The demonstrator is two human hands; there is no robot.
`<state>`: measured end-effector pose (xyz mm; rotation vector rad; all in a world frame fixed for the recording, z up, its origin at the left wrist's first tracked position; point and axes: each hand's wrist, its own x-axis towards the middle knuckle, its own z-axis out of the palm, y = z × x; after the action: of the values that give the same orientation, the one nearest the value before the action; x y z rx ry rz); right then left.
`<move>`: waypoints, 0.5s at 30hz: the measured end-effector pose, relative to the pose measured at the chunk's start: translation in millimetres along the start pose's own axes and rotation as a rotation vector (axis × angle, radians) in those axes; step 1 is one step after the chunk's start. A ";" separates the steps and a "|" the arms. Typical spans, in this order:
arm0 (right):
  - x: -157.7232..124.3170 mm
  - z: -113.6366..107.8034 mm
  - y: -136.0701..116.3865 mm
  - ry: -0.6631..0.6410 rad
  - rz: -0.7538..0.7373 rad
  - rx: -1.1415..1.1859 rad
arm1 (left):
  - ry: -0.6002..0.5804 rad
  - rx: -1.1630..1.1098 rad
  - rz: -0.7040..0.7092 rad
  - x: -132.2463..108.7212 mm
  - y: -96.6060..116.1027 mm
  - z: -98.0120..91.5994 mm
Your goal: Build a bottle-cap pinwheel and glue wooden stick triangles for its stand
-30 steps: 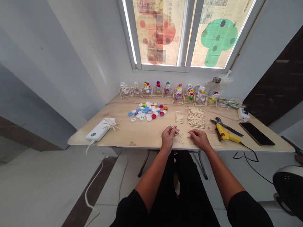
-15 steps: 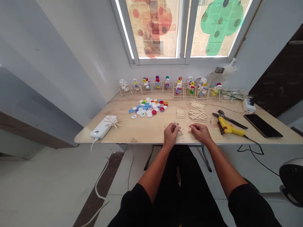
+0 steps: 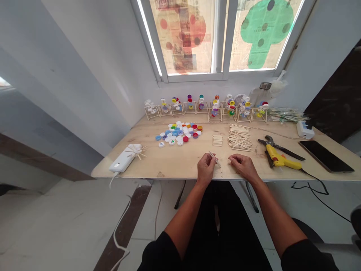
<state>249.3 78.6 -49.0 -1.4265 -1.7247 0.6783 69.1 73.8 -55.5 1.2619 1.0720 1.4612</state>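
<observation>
Near the front edge of the table, my left hand (image 3: 205, 169) is closed in a pinch on thin wooden sticks (image 3: 215, 159), which slant out past the fingertips; how many I cannot tell. To its right, my right hand (image 3: 242, 165) rests low over the tabletop with thumb and fingertips pressed together. Whatever those fingers may hold is too small to make out. Beyond the hands lie a small row of short cut sticks (image 3: 217, 140) and a larger heap of long wooden sticks (image 3: 239, 137). Tiny scraps dot the wood between my hands.
Colourful bottle caps (image 3: 180, 132) are spread left of the sticks. Stick frames with cap wheels (image 3: 190, 105) line the wall. A yellow glue gun (image 3: 282, 160), black-handled pliers (image 3: 287, 151) and a phone (image 3: 325, 155) lie right. A white power strip (image 3: 125, 158) bearing joined sticks lies left.
The head view has shifted a little, so the table sits slightly lower in the picture. Both hands keep nearly the same pose, and the sticks stay in my left hand.
</observation>
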 end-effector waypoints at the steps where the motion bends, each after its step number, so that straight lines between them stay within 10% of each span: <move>1: -0.3 -0.2 -0.6 -0.002 0.000 -0.007 | 0.000 0.007 -0.005 -0.1 -0.6 -0.2; 15: -1.8 -2.5 -11.0 -0.073 -0.157 -0.180 | 0.001 0.012 -0.036 -1.3 -0.4 -0.1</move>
<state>245.4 74.2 -39.1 -1.3822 -1.9731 0.5065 69.2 72.7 -56.2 1.2441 1.1003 1.4311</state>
